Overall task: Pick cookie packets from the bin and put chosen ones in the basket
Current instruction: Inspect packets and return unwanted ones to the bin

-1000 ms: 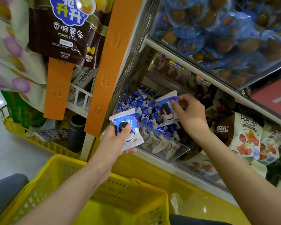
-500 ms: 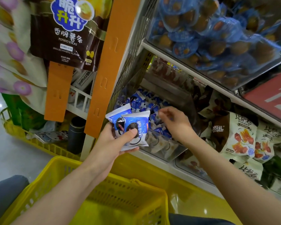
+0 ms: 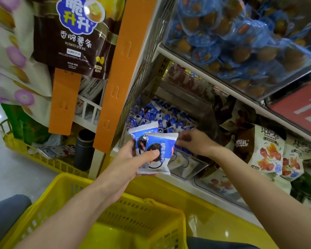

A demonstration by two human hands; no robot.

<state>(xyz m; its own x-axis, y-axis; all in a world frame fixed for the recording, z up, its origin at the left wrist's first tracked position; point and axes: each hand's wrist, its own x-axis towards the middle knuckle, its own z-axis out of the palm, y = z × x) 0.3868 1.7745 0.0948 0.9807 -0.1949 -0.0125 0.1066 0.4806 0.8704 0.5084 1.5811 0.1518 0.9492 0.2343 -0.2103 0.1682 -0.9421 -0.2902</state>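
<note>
The left hand (image 3: 129, 159) gripped two cookie packets (image 3: 164, 147) fanned together, thumb on the front one, with the yellow basket (image 3: 61, 180) at its 6 o'clock and the bin (image 3: 190, 165) at 12 o'clock. The right hand (image 3: 196, 142), at the packets' 3 o'clock, curled its fingers by the front packet's corner; whether it pinched anything could not be told. The packets looked light, slick-filmed and crushable, so a gentle flat hold across the middle seemed best.
</note>
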